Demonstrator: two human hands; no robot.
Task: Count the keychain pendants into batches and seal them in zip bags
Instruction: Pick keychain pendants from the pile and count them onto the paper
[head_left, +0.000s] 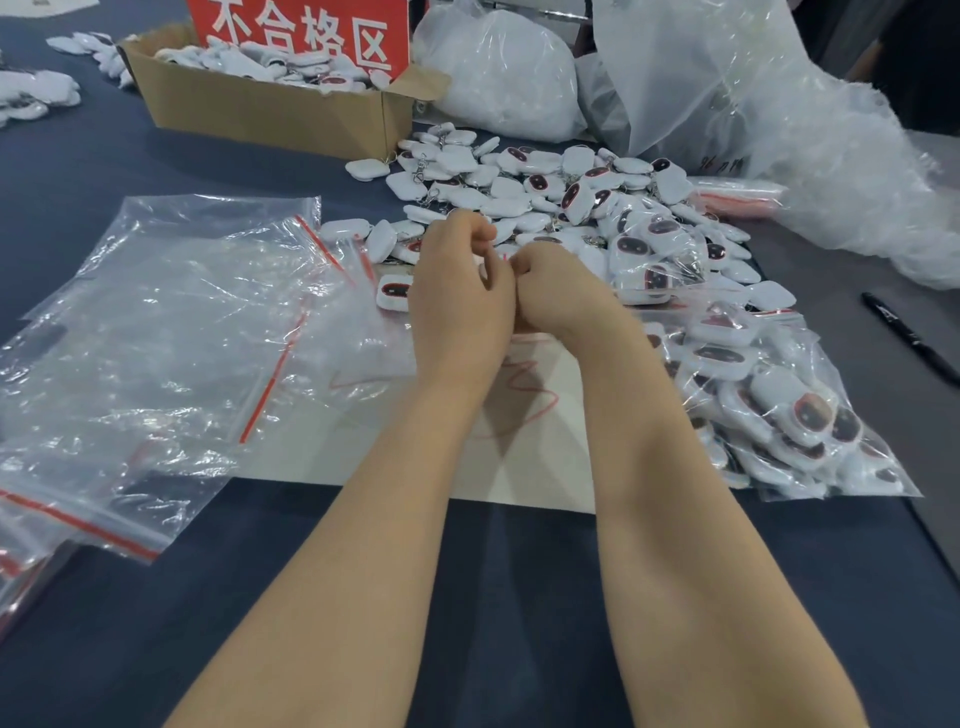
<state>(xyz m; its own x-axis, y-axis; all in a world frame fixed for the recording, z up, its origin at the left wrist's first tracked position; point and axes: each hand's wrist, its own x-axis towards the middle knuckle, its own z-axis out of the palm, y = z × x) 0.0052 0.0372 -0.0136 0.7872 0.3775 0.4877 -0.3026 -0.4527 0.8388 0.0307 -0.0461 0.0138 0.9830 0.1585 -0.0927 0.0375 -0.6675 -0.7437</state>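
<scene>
Hands are seen knuckle to knuckle over the middle of the table (104, 171): left hand (460, 306) and right hand (558, 296) touching, the fingers of both curled in tight. Whether anything is gripped cannot be told, as the fingertips are hidden behind the knuckles.

Loose pendants (571, 208) are heaped just beyond the hands, white, some turned face up with dark, red-rimmed fronts and metal clasps showing. One lone pendant (392, 293) is lying face up just beside the left hand.

A full bag (779, 410) of pendants is laid right of the right forearm; its seal cannot be made out. Empty bags (156, 338) with red zip strips are spread in an overlapping pile to the left. Paper (524, 467) scribbled in red is seen under the forearms.

At the back left, a box (260, 109) is filled with more pendants, with a red sign (301, 31) standing in it. Clear sacks (498, 73) are piled at the back right, and a pen (909, 338) is lying near the right edge.
</scene>
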